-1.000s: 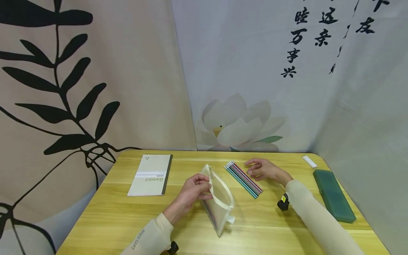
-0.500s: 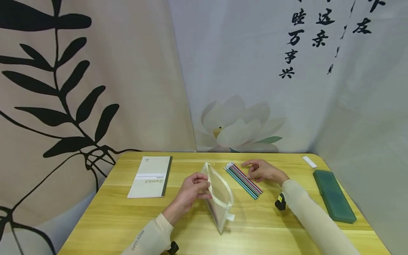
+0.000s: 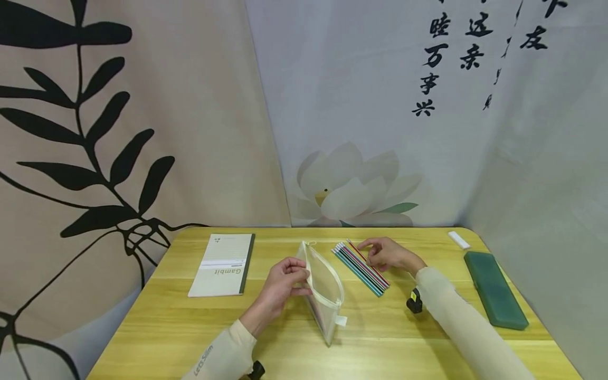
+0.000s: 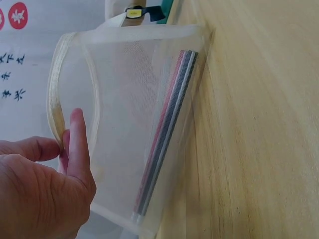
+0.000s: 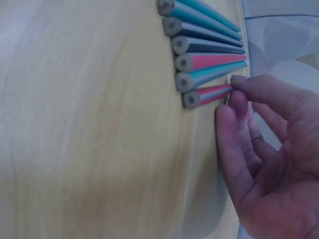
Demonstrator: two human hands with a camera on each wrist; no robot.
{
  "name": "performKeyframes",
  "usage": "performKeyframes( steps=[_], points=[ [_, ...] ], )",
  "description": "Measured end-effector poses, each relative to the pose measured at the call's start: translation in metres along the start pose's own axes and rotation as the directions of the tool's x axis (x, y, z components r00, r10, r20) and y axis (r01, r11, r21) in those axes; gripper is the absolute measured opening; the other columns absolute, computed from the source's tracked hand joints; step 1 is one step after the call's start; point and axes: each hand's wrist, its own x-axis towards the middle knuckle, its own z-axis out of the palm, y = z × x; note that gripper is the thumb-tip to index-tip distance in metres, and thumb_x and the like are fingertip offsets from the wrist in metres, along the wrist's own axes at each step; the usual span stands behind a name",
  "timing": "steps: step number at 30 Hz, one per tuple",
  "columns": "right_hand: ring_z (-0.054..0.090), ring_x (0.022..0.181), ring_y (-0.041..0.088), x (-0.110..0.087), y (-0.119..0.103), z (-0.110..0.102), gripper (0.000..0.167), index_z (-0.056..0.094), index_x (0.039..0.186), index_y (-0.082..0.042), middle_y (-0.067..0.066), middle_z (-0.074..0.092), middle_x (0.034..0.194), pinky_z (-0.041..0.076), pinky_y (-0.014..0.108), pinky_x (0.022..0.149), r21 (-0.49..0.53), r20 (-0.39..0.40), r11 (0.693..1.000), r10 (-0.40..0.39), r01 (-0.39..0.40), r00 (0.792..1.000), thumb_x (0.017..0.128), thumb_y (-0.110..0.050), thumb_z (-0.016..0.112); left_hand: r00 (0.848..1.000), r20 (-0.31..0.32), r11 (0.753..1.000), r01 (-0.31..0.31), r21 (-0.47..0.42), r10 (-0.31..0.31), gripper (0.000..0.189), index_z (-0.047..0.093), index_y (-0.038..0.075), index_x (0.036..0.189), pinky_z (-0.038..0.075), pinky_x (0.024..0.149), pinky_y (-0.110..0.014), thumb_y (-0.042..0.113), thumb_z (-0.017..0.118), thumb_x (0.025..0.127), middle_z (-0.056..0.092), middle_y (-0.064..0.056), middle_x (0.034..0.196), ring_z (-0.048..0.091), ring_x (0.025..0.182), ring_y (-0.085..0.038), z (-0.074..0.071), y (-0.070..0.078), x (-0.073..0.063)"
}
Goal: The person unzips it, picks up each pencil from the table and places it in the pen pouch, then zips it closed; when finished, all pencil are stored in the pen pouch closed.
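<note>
My left hand (image 3: 280,282) pinches the rim of a cream see-through mesh pouch (image 3: 323,311), whose zipped mouth gapes. The pouch stands tilted on the table. In the left wrist view, several pencils (image 4: 167,129), pink and dark, lie along its bottom. To its right is a row of pencils (image 3: 358,272) in teal, dark and pink, side by side on the table. At the row's right edge, my right hand (image 3: 391,254) pinches a red pencil (image 5: 209,94) between thumb and fingers. This pencil lies slightly apart from the others, its near end close to the tabletop.
A notebook (image 3: 222,264) lies on the left of the wooden table (image 3: 157,338). On the right are a dark green case (image 3: 495,290) and a small white block (image 3: 458,240), perhaps an eraser. A printed curtain (image 3: 228,132) hangs behind the table's back edge.
My right hand has moved slightly left onto the row and taken hold of the red pencil, which has shifted away from its neighbours. My left hand still holds the pouch.
</note>
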Motion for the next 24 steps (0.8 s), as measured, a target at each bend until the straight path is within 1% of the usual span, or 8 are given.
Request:
performKeyframes(
  steps=[2,5,9,12,16,21,24],
  points=[
    [0.045,0.065,0.017,0.001,-0.003,0.001,0.053,0.060,0.144,-0.004,0.007,0.060,0.089,0.037,0.026,0.052,-0.028,-0.018,1.000,0.008,-0.009,1.000,0.092,0.007,0.065,1.000,-0.001,1.000,0.001,-0.006,-0.001,0.028,0.058,-0.006,0.119,0.069,0.069,-0.032,-0.004,0.066,0.093,0.059,-0.003,0.090,0.062,0.083,-0.016,0.000,0.001,0.000],
    [0.048,0.066,0.017,0.003,-0.007,0.002,0.050,0.064,0.141,-0.006,0.008,0.062,0.089,0.040,0.025,0.051,-0.076,-0.035,0.997,0.023,-0.026,0.999,0.092,0.005,0.068,1.000,0.000,1.000,0.004,-0.010,-0.004,0.028,0.058,-0.006,0.119,0.069,0.068,-0.030,-0.005,0.066,0.093,0.059,-0.003,0.090,0.061,0.083,-0.016,-0.001,0.001,0.001],
    [0.057,0.071,0.018,0.003,-0.012,0.002,0.046,0.066,0.138,-0.010,0.012,0.066,0.096,0.048,0.026,0.052,-0.130,-0.049,0.990,0.043,-0.049,0.998,0.094,0.001,0.072,1.000,0.000,1.000,-0.002,-0.004,0.002,0.028,0.058,-0.006,0.120,0.069,0.068,-0.030,-0.005,0.066,0.093,0.059,-0.003,0.090,0.062,0.082,-0.016,-0.001,0.001,0.001],
    [0.061,0.076,0.019,0.002,-0.016,0.002,0.043,0.068,0.136,-0.012,0.014,0.067,0.101,0.051,0.028,0.053,-0.152,-0.067,0.986,0.063,-0.072,0.996,0.095,0.000,0.072,1.000,0.001,1.000,-0.007,0.003,0.007,0.029,0.058,-0.007,0.120,0.069,0.068,-0.030,-0.005,0.065,0.092,0.059,-0.003,0.091,0.063,0.082,-0.016,-0.002,0.000,0.002],
    [0.062,0.076,0.019,0.001,-0.018,0.004,0.041,0.069,0.134,-0.012,0.013,0.067,0.101,0.054,0.029,0.053,-0.173,-0.087,0.980,0.085,-0.099,0.993,0.095,0.000,0.073,1.000,0.012,1.000,-0.005,0.007,0.005,0.030,0.057,-0.007,0.121,0.069,0.069,-0.030,-0.004,0.065,0.092,0.059,-0.003,0.092,0.064,0.083,-0.016,-0.003,-0.001,0.003],
    [0.058,0.070,0.018,0.002,-0.021,0.006,0.042,0.069,0.134,-0.013,0.010,0.065,0.098,0.058,0.031,0.053,-0.208,-0.080,0.972,0.096,-0.111,0.992,0.094,-0.002,0.075,1.000,0.015,1.000,0.001,0.007,-0.001,0.029,0.057,-0.007,0.121,0.069,0.068,-0.030,-0.005,0.065,0.093,0.059,-0.003,0.091,0.063,0.084,-0.016,-0.003,-0.002,0.003],
    [0.058,0.070,0.018,0.002,-0.022,0.006,0.043,0.068,0.134,-0.014,0.009,0.065,0.098,0.060,0.032,0.053,-0.208,-0.082,0.971,0.101,-0.117,0.991,0.094,-0.001,0.075,1.000,0.021,1.000,-0.001,0.010,0.000,0.030,0.056,-0.007,0.121,0.069,0.069,-0.030,-0.004,0.065,0.093,0.059,-0.002,0.091,0.064,0.084,-0.016,-0.001,-0.002,0.003]
  ],
)
